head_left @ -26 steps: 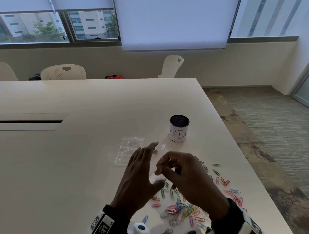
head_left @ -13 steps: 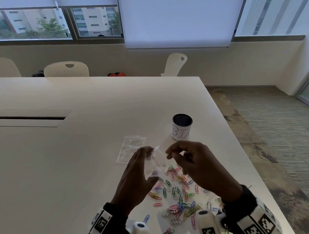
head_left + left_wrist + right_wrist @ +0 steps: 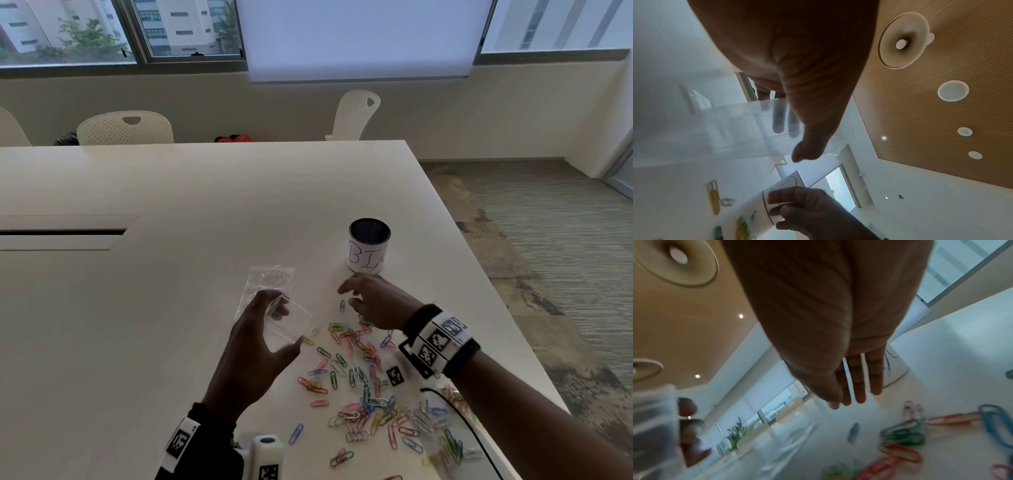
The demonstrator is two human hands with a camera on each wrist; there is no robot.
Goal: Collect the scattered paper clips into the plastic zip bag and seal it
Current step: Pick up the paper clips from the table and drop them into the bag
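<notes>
My left hand (image 3: 255, 346) holds the clear bag (image 3: 286, 323) just above the bench (image 3: 137, 308), mouth toward the clips (image 3: 359, 377). My right hand (image 3: 373, 301), fingers loosely curled and empty, hovers beside the bin (image 3: 369, 250). A blue clip (image 3: 342, 305) lies nearest those fingers, its long axis pointing toward the bin.

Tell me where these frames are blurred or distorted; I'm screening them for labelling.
Head view: sharp, wide-angle bend in the table edges. Left wrist view: zip bag hazy, left hand dark against the ceiling. Right wrist view: paper clips and bag smeared by blur.
</notes>
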